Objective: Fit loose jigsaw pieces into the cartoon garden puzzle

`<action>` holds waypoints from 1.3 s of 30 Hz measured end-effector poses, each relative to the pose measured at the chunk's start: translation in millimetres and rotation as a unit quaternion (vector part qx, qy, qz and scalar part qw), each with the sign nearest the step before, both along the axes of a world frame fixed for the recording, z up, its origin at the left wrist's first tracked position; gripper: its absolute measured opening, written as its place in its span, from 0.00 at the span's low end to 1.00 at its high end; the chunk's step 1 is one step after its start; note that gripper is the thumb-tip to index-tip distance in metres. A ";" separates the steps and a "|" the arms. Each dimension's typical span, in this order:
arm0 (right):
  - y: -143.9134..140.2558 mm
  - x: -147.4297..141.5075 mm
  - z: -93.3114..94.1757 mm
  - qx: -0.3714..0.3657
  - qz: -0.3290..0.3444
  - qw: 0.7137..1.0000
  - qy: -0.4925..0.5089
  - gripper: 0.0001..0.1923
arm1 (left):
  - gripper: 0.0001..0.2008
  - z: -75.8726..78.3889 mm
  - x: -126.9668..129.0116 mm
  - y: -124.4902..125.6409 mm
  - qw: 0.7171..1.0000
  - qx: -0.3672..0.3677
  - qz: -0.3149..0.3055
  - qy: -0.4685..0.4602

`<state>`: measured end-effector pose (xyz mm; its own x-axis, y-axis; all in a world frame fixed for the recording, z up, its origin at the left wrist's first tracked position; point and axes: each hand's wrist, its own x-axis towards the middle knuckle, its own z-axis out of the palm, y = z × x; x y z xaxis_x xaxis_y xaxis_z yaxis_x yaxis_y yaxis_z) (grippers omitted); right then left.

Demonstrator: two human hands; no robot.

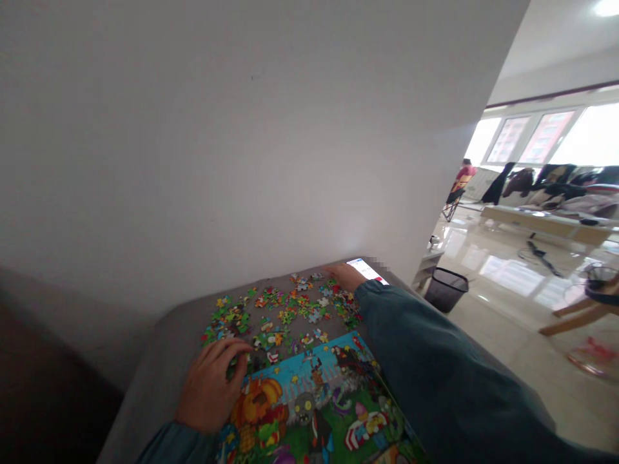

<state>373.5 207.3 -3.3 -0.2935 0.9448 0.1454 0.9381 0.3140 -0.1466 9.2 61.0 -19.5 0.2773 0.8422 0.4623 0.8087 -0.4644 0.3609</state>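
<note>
My left hand (215,383) rests at the left edge of a colourful cartoon puzzle picture (314,399). Its fingers are curved, with a gap between thumb and forefinger; nothing shows held in it. Many loose jigsaw pieces (287,316) lie scattered on the grey cloth surface (164,361) beyond the picture. Across to the far right, my right hand (345,276) reaches over the pieces near the wall, fingers stretched out low over the cloth. No piece shows in those fingers, though they are small in view. A lit phone (367,270) lies just beside that hand.
A plain pale wall (290,142) rises directly behind the cloth-covered surface. On the floor to the right stands a dark mesh waste bin (445,289). Further off are a wooden bench (546,222) with clothes near the windows, a seated person (463,177), and wooden stool legs (580,312).
</note>
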 end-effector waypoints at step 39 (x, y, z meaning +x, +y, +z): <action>-14.3 22.1 -8.2 -0.030 -0.179 0.983 -0.004 0.20 | 0.16 8.0 3.4 1.4 1.000 0.007 -0.018 0.024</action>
